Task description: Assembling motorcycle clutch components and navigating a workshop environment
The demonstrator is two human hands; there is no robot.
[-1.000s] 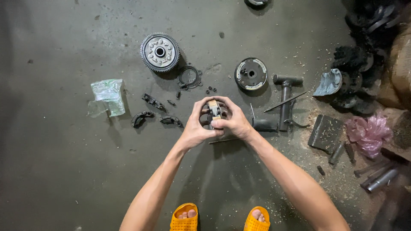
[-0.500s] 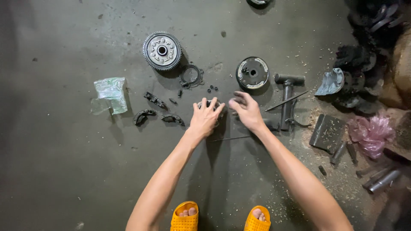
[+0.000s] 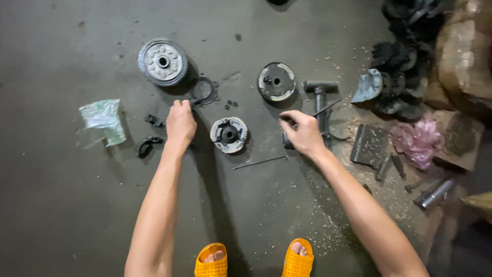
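Nearest the camera, two orange sandals (image 3: 210,261) stood on the grey concrete floor (image 3: 61,205). A thin rod (image 3: 260,162) lay ahead of them. The round clutch assembly (image 3: 228,134) rested on the floor between the hands, touched by neither. The left hand (image 3: 180,123) lay palm down, fingers curled over small black parts (image 3: 154,121); whether it gripped one could not be told. The right hand (image 3: 303,133) rested on a dark T-handled tool (image 3: 321,97), its grip unclear. Beyond lay a ring (image 3: 203,90), a dark disc (image 3: 277,81) and a toothed drum (image 3: 163,62).
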